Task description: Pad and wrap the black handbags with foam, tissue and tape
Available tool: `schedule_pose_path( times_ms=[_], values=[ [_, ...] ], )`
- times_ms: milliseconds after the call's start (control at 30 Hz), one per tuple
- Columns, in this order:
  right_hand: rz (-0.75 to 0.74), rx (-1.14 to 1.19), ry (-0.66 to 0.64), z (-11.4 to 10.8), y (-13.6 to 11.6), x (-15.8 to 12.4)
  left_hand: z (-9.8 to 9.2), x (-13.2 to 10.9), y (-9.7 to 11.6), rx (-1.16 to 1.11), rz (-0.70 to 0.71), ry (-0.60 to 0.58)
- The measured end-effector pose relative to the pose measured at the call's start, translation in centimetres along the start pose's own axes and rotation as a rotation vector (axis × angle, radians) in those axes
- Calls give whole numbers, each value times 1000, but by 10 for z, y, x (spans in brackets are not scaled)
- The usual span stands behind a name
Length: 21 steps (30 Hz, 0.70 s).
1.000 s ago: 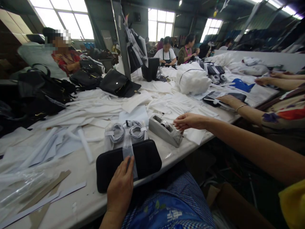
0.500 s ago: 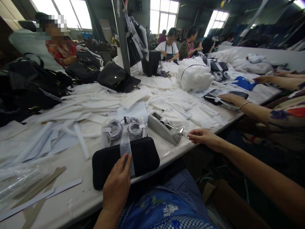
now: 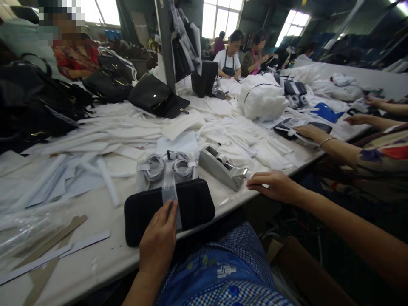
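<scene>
A black padded pouch [image 3: 194,204] lies at the table's front edge with a translucent strip [image 3: 168,193] running across its middle. My left hand [image 3: 159,238] rests flat on the pouch, fingertips pressing on the strip. Just behind sit two coiled grey cords [image 3: 155,168] with white wraps, partly in clear plastic. To their right stands a grey tape dispenser [image 3: 223,170], its cutting end facing my right hand [image 3: 270,185]. That hand's thumb and fingers are pinched together beside the cutter; whatever is between them is too small to make out.
White sheets and strips [image 3: 229,127] cover much of the table [image 3: 127,238]. Black bags [image 3: 156,95] stand behind at left, near a metal post [image 3: 165,46]. Card strips [image 3: 54,255] lie at left. A co-worker's hand [image 3: 310,131] rests on another black pouch at right.
My right hand has shifted slightly left, closer to the dispenser's cutting end. The left hand stays on the pouch. The view has tilted a little.
</scene>
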State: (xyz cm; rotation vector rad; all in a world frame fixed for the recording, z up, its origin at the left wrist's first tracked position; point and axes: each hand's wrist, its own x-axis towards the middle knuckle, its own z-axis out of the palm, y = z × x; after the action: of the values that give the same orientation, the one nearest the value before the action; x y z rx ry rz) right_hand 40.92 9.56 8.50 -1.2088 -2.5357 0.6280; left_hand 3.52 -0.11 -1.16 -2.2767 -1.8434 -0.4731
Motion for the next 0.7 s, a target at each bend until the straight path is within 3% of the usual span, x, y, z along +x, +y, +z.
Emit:
schedule_pose_path(
  times_ms=[133,300,500,700],
  values=[
    [-214,-59,-165,6,-54,49,-3,0,4,-13,-42,-14],
    [-440,-97,-352,33,-103,133,-1,1,4,-52,-65,-15],
    [-562,-349,-486,68,-128,212,4,-3,4,-86,-86,61],
    [-568,-639,-666,92,-153,247,6,-5,4,-90,-128,77]
  ],
)
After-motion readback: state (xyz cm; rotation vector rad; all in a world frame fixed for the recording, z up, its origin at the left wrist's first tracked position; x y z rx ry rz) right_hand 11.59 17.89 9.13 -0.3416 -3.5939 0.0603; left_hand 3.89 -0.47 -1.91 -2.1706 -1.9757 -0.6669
